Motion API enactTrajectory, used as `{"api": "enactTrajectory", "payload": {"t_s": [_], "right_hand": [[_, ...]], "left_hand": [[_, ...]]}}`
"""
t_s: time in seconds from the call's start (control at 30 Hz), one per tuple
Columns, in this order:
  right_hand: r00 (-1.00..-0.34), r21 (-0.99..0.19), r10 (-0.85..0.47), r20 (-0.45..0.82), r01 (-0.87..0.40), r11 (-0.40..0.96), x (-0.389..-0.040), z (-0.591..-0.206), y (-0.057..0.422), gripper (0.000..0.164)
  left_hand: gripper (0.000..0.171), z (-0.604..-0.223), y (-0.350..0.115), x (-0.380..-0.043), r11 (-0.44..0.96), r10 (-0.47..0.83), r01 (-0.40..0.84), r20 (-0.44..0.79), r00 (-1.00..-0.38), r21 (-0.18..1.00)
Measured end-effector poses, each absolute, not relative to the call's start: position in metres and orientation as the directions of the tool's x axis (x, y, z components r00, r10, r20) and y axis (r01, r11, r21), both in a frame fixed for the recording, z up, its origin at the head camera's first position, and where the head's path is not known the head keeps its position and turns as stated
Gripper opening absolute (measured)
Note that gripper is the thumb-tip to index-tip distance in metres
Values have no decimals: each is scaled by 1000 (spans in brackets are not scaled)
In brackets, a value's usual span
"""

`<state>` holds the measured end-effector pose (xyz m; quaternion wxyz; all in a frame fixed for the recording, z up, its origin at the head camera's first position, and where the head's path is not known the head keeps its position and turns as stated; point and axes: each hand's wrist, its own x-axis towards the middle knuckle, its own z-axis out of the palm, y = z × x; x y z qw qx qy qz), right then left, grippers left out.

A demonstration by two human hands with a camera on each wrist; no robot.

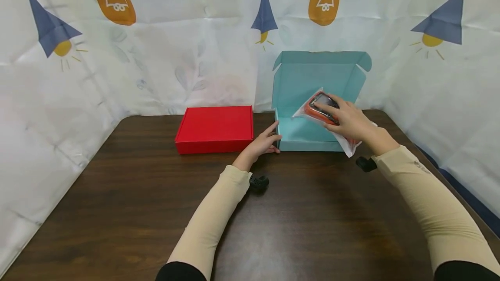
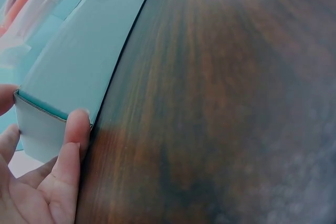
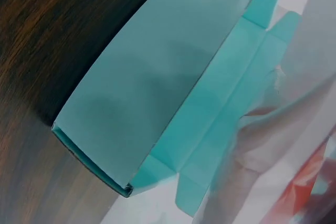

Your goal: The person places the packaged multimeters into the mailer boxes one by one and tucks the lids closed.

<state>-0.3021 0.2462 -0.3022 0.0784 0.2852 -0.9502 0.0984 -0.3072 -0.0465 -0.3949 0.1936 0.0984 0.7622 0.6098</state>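
Note:
My right hand (image 1: 349, 121) grips an orange-and-black item in a clear plastic bag (image 1: 321, 106), fingers spread over its top. It is tilted over the open teal cardboard box (image 1: 308, 145), whose lid stands raised at the back. The exact kind of the bagged item cannot be told. In the right wrist view the crinkled bag (image 3: 262, 135) overlaps the box's interior. My left hand (image 1: 262, 142) touches the box's left end with extended fingers. Close up, its fingertips (image 2: 79, 121) rest at the front left corner of the box (image 2: 84, 56).
A closed red box (image 1: 218, 129) lies left of the teal one, close to my left hand. Both boxes stand near the far edge of the dark wooden table (image 1: 148, 211). Behind hangs a white curtain (image 1: 164, 64) with printed lamps.

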Motion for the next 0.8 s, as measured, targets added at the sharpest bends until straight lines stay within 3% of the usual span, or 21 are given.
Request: {"api": "enactTrajectory", "payload": {"t_s": [0.3, 0.57, 0.8], "right_hand": [[-776, -83, -600, 195, -622, 778, -316, -308, 247, 68], [-791, -73, -599, 123, -609, 789, -325, -304, 244, 75], [-738, -92, -659, 145, -673, 734, -333, -305, 245, 71]], "left_hand": [[67, -396, -46, -308, 226, 392, -88, -174, -903, 970], [67, -396, -46, -308, 225, 394, -80, -165, -904, 971], [67, -396, -46, -308, 220, 393, -87, -169, -904, 972]]}}
